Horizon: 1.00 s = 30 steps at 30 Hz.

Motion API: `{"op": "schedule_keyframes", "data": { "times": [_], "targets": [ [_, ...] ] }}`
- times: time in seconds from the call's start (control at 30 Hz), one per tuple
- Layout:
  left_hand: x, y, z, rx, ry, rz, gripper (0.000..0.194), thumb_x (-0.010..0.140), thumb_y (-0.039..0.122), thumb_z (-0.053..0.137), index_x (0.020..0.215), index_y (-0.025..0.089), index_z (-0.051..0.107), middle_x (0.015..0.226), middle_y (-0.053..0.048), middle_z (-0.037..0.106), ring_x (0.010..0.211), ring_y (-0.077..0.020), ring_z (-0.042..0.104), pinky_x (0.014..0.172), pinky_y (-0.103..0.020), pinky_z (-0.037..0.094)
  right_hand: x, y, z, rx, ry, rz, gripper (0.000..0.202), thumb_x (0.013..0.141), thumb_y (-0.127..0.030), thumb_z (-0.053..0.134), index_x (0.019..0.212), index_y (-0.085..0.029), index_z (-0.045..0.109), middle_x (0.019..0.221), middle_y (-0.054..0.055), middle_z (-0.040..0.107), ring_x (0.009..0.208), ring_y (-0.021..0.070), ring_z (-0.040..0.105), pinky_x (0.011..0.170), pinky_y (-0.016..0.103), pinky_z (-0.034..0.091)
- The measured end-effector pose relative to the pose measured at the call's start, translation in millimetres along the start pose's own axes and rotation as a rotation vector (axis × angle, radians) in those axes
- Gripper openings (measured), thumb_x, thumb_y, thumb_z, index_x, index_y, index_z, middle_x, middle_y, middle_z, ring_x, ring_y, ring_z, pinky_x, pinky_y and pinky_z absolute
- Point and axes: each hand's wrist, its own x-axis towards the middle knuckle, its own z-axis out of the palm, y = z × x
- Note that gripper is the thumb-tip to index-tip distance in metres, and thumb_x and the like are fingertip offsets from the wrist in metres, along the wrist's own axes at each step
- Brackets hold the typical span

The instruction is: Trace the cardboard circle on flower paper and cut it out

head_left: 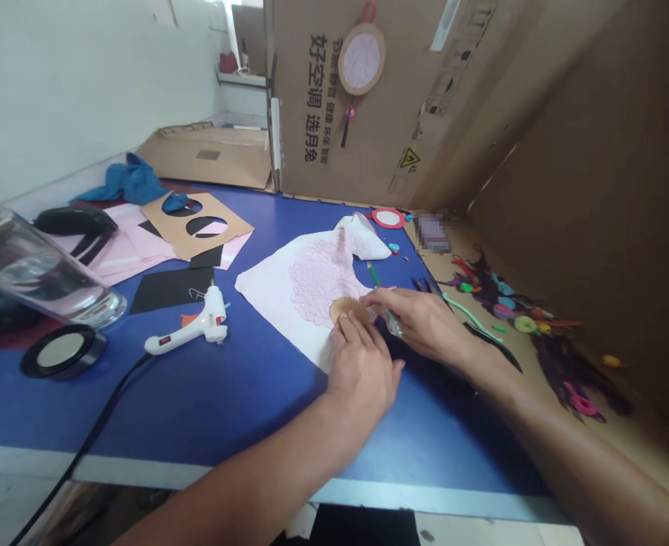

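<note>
A white sheet of paper (274, 292) with pinkish crinkled line patterning lies on the blue tabletop, its far corner curled up. On its near right part rests a tan cardboard disc (343, 306). My left hand (362, 360) holds the disc down against the sheet, fingers close together on its near edge. Beside the disc, my right hand (419, 318) is closed around a slim green pen (374, 274), tilted with its green end up and away. Its clear lower end shows below the fingers; I cannot tell whether it touches the paper.
Left lie a white glue gun (212, 315) with cord, black paper (167, 290), a tan card with oval holes (186, 243), a water-filled clear container (55, 269) and a round black-rimmed object (61, 353). Cardboard walls (403, 163) stand behind and right. Beads and tassels (505, 303) lie right.
</note>
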Motion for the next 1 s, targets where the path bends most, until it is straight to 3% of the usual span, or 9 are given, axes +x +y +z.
{"op": "schedule_keyframes", "data": {
  "times": [0.3, 0.47, 0.57, 0.67, 0.73, 0.83, 1.0],
  "targets": [
    [-1, -1, -4.4, 0.002, 0.017, -0.005, 0.086, 0.105, 0.057, 0.061, 0.158, -0.011, 0.053, 0.151, -0.04, 0.063, 0.144, -0.0491, 0.061, 0.116, -0.054, 0.05, -2, -2, 11, -0.114, -0.067, -0.011, 0.029, 0.103, -0.013, 0.054, 0.123, -0.025, 0.072, 0.106, 0.008, 0.081, 0.087, 0.0236, 0.071, 0.072, 0.028, 0.041],
    [-4, -6, -14.1, -0.037, 0.01, 0.002, 0.08, 0.104, 0.053, 0.065, 0.158, -0.006, 0.055, 0.148, -0.036, 0.067, 0.139, -0.0471, 0.064, 0.111, -0.055, 0.053, 0, -2, 13, -0.153, -0.065, -0.036, 0.028, 0.103, -0.012, 0.053, 0.12, -0.023, 0.072, 0.101, 0.008, 0.079, 0.086, 0.0234, 0.069, 0.072, 0.028, 0.039],
    [-2, -31, -25.9, -0.168, -0.003, 0.048, 0.061, 0.108, 0.044, 0.059, 0.151, 0.001, 0.063, 0.144, -0.028, 0.072, 0.137, -0.0394, 0.065, 0.113, -0.052, 0.053, 1, -4, 12, -0.144, -0.059, -0.05, 0.031, 0.101, -0.007, 0.052, 0.119, -0.023, 0.072, 0.101, 0.008, 0.08, 0.087, 0.0236, 0.07, 0.072, 0.028, 0.038],
    [14, -74, -36.9, -0.303, -0.019, 0.162, 0.038, 0.109, 0.02, 0.047, 0.132, 0.016, 0.076, 0.133, -0.014, 0.08, 0.128, -0.0275, 0.07, 0.111, -0.042, 0.054, 1, -5, 11, -0.14, -0.055, -0.058, 0.036, 0.098, -0.003, 0.05, 0.118, -0.024, 0.072, 0.098, 0.007, 0.079, 0.087, 0.0235, 0.07, 0.072, 0.029, 0.037],
    [32, -103, -41.0, -0.316, -0.033, 0.283, 0.04, 0.103, 0.008, 0.046, 0.121, 0.019, 0.08, 0.124, -0.01, 0.082, 0.122, -0.0254, 0.07, 0.112, -0.041, 0.052, 1, -5, 11, -0.144, -0.051, -0.061, 0.034, 0.099, -0.003, 0.05, 0.115, -0.024, 0.071, 0.096, 0.007, 0.078, 0.085, 0.0235, 0.069, 0.071, 0.029, 0.036],
    [59, -132, -42.0, -0.325, -0.053, 0.429, 0.041, 0.1, 0.006, 0.048, 0.111, 0.021, 0.084, 0.126, -0.007, 0.082, 0.124, -0.0244, 0.068, 0.116, -0.04, 0.049, 1, -4, 12, -0.154, -0.042, -0.063, 0.029, 0.102, -0.007, 0.051, 0.113, -0.024, 0.072, 0.094, 0.008, 0.077, 0.082, 0.0238, 0.067, 0.069, 0.03, 0.034],
    [81, -147, -38.3, -0.363, -0.2, 0.686, 0.06, 0.09, -0.002, 0.05, 0.126, 0.032, 0.083, 0.127, 0.001, 0.084, 0.124, -0.0189, 0.069, 0.111, -0.032, 0.048, 0, -3, 13, -0.152, -0.04, -0.071, 0.035, 0.099, -0.003, 0.05, 0.117, -0.025, 0.071, 0.096, 0.007, 0.078, 0.083, 0.0232, 0.068, 0.07, 0.029, 0.034]
  ]
}}
